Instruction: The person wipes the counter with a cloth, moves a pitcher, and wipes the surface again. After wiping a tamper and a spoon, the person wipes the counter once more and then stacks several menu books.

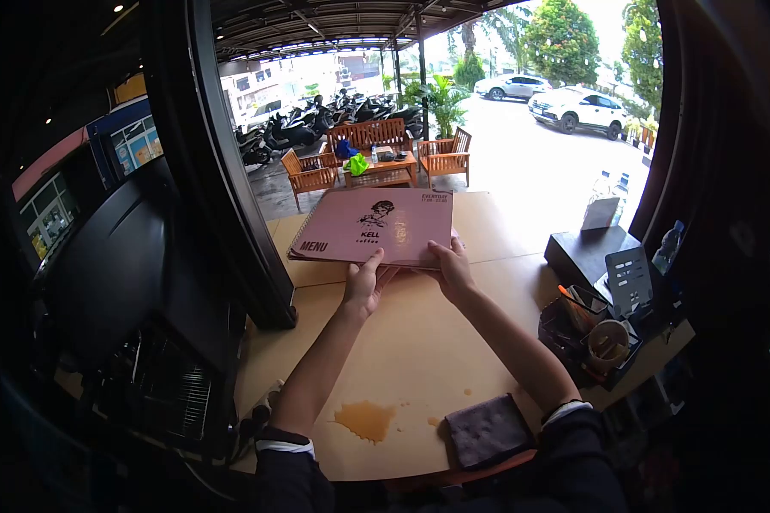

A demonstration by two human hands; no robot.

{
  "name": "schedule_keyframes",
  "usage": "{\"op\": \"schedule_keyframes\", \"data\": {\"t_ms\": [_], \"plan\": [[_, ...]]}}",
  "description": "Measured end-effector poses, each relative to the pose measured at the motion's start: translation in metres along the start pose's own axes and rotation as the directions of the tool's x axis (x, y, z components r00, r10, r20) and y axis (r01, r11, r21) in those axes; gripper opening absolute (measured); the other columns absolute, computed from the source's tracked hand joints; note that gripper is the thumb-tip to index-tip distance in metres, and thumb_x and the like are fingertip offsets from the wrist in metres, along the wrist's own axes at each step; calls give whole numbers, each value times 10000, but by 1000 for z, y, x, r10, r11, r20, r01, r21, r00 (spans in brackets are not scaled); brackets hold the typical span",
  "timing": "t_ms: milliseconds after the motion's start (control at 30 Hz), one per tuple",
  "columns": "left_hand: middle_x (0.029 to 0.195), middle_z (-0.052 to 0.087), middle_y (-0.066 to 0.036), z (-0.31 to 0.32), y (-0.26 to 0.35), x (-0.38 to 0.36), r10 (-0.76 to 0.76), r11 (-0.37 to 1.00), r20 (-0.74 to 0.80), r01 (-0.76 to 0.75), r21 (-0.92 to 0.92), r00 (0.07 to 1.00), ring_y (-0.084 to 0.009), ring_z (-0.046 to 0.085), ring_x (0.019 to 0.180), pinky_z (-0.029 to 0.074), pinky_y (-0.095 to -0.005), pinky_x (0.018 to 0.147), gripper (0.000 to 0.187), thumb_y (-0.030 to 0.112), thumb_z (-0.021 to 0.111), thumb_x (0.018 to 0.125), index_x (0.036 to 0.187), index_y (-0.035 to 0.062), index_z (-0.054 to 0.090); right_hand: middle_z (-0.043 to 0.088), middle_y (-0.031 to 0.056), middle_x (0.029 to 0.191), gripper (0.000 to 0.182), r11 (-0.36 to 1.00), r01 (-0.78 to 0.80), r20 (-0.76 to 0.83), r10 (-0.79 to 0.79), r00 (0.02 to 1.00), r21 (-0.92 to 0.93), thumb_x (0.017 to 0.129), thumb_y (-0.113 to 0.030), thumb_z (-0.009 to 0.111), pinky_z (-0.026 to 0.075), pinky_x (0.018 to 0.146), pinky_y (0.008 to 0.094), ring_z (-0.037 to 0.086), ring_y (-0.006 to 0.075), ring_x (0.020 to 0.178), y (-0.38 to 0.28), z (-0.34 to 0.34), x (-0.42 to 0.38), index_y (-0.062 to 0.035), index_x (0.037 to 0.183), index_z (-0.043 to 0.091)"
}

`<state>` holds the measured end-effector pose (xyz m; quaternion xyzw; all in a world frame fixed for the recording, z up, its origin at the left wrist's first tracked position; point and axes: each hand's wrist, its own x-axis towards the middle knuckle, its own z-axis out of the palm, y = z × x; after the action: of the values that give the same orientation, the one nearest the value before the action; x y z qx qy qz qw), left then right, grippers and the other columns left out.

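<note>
Both hands hold a pink spiral-bound menu (342, 224) by its near edge, above the far part of the tan counter (385, 342). My left hand (365, 284) grips near the middle of that edge, thumb on the cover and fingers underneath. Closer to the right corner, my right hand (453, 267) pinches it the same way. The cover reads "MENU" and "KELL coffee" beside a dark printed figure. Between my forearms and my body, a brown liquid spill (365, 421) spreads on the counter, with small drops around it. A folded dark grey cloth (489, 431) lies right of the spill.
On the right stand a black box (586, 256), a grey metal stand (630, 282), a pen organiser (583, 309) and a plastic bottle (669, 244). A black monitor (115, 265) and dark post (231, 162) border the left. Wooden chairs (443, 156) and a low table (385, 169) are outside.
</note>
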<state>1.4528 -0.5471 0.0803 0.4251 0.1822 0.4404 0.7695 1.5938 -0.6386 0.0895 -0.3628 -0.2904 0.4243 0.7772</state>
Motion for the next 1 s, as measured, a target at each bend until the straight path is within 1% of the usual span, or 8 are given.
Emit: {"op": "schedule_keyframes", "data": {"t_ms": [167,367,467,533,633,733,800,1000], "plan": [[958,641,-71,-6,25,33,-181,808,-3,150,570,984,-136,620,776,498,-257,623,264,338,447,917,1020,99,492,496,178,984,253,1000,-20,-171,24,985,22,856,-64,475,588,649,408,593,305,851,-9,-59,96,27,1083,410],[1008,595,-53,-95,10,115,334,599,-178,-63,798,926,-115,546,927,439,-268,789,314,341,474,901,1050,71,527,525,100,807,217,966,-92,-156,55,986,-241,856,-115,503,582,634,392,600,219,658,9,-141,173,45,1002,487],[1102,561,-82,-130,-3,159,283,499,-169,6,866,944,-166,515,1017,391,-303,884,441,397,433,906,1151,34,487,561,96,797,247,722,-112,-174,-12,985,-683,829,-171,570,550,638,368,604,239,663,34,-177,203,34,964,539],[1160,543,-100,-134,-10,174,162,474,-159,64,878,974,-196,500,1061,361,-320,935,527,442,401,910,1213,14,456,619,133,789,350,-123,-51,22,-533,846,-991,798,-300,610,507,674,372,617,290,701,44,-186,200,37,893,594],[1295,436,-179,-127,-20,190,-36,632,-43,56,773,998,-267,411,1199,312,-372,988,802,616,313,858,1321,-38,298,612,262,931,514,9,-216,-216,-61,974,-976,764,-432,601,458,834,413,590,390,901,48,-182,219,65,893,618],[1420,266,-150,-147,-30,217,-359,646,-137,352,678,923,-287,278,1295,247,-469,1021,877,708,203,811,1408,72,121,626,238,837,572,120,-222,-223,3,975,-968,752,-503,578,477,755,392,616,346,827,45,-172,210,57,859,634],[1440,223,-138,-145,-23,216,-555,735,55,458,500,830,-314,233,1311,196,-548,1017,938,785,165,744,1419,138,89,632,220,780,658,158,-212,-211,21,977,-965,712,-591,571,490,702,375,630,319,783,47,-173,209,46,861,646],[1406,286,-136,-91,-15,176,-411,625,-232,458,632,881,-296,281,1284,247,-520,1003,1014,846,208,676,1392,127,201,625,197,726,691,116,-259,-263,-16,965,-959,689,-613,554,499,654,357,631,304,706,50,-180,206,53,850,642]]}}
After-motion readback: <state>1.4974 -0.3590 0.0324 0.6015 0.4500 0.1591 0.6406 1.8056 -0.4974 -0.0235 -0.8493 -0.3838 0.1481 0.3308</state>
